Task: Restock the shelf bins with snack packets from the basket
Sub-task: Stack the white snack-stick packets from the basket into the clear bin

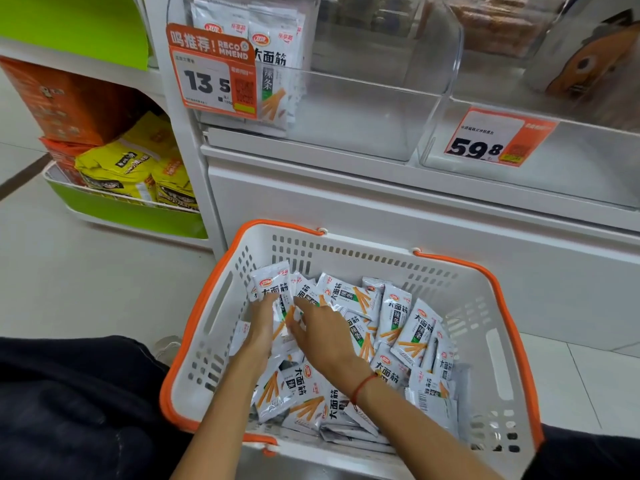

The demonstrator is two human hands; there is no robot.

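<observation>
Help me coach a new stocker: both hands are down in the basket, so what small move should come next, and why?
Probably close both hands on that upright stack and lift it out. The left hand and right hand bracket a few snack packets inside the basket, and the clear bin above is mostly unfilled.

Left hand [262, 318] fingertips hidden under snack packets [391, 327] near basket [495, 344] far-left corner. Basket near edge cut by frame bottom. Small print on price tag [212, 76] blurred. Upper-right bin [540, 46] contents blurred, cropped.
</observation>
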